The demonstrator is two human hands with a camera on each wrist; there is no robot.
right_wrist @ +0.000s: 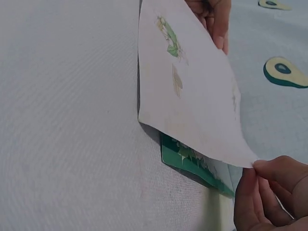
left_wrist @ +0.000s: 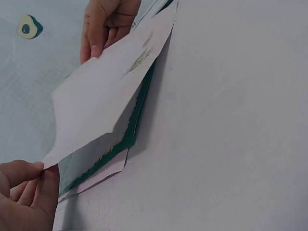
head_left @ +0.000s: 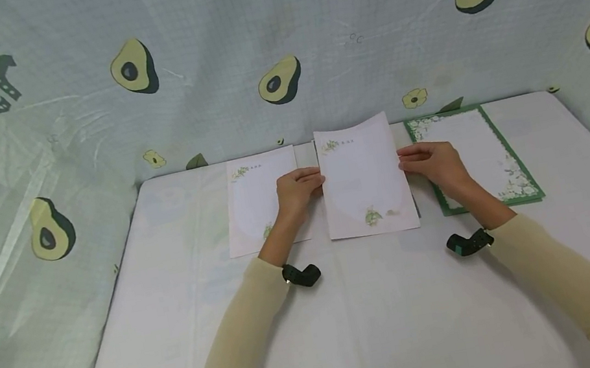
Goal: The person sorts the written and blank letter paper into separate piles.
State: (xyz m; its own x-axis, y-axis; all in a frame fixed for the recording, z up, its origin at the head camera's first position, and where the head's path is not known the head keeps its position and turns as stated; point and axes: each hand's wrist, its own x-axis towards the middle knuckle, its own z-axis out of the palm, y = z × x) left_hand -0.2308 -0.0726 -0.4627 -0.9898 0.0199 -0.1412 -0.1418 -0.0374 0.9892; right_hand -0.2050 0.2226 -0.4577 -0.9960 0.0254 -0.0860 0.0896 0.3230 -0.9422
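Observation:
A pale pinkish sheet of paper [head_left: 366, 181] with small green plant prints is held up between both hands, its far part lifted. My left hand [head_left: 297, 193] pinches its left edge, thumb on top, as the left wrist view shows. On the opposite edge, my right hand [right_wrist: 276, 192] pinches it between thumb and fingers. Beneath the lifted sheet lies a green-bordered sheet [left_wrist: 127, 139], mostly hidden. Under that, the edge of another pale sheet [left_wrist: 113, 168] shows in the left wrist view.
To the left lies a similar pale printed sheet [head_left: 250, 198], partly behind my left forearm. Green-bordered floral sheets [head_left: 480, 145] lie stacked at the right, partly under my right hand. The white table [head_left: 389, 312] ends at an avocado-patterned curtain [head_left: 214, 60].

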